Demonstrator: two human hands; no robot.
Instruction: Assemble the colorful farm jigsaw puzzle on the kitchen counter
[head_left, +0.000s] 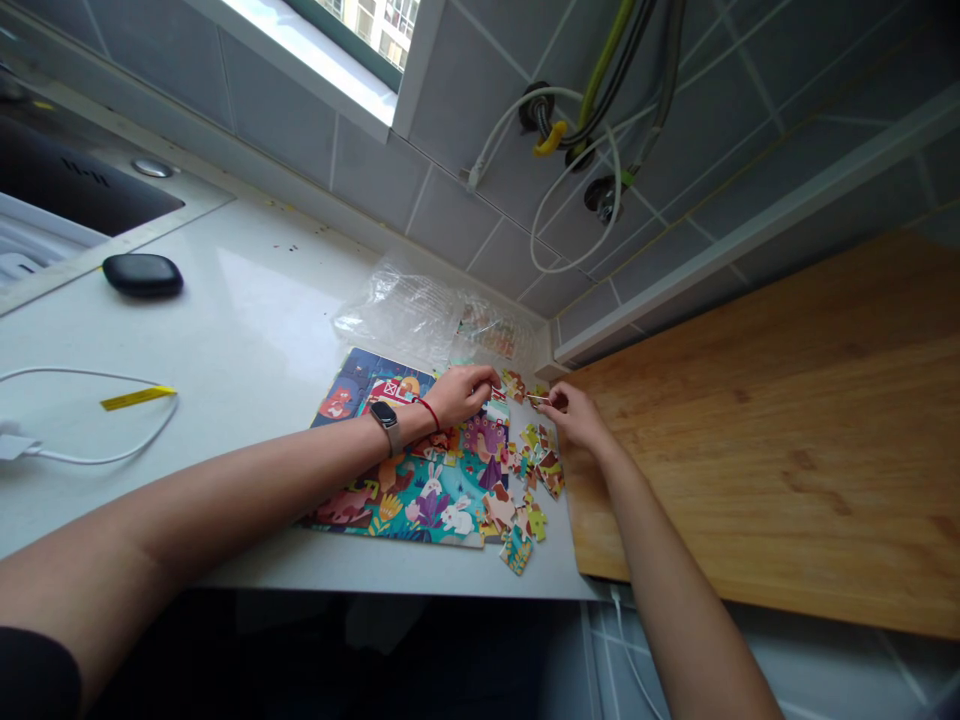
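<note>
Jigsaw (433,488) on a White Countertop (247,340), Loose Pieces (551,472) Alongside

Near the counter's front edge, partly hidden by the left forearm (285,470), a colorful animal scene with white rabbits in its lower part, and stray bits scattered down its right side. Over its upper right part, the left hand (465,392), fingers bent inward, impossible to tell whether around anything; at the wrist, a watch (385,420) and a red cord (427,412). Just to the right, near the loose pieces, the right hand (576,412), thumb and fingertips pinched on a thin pale item (538,398) too small to identify. Behind, near the tiled wall (375,180), a crumpled clear plastic bag (397,305). At right, a wooden board (757,430); at left, a rounded black object (142,275) and a white cable (105,462) with a yellow tag (138,398).
</note>
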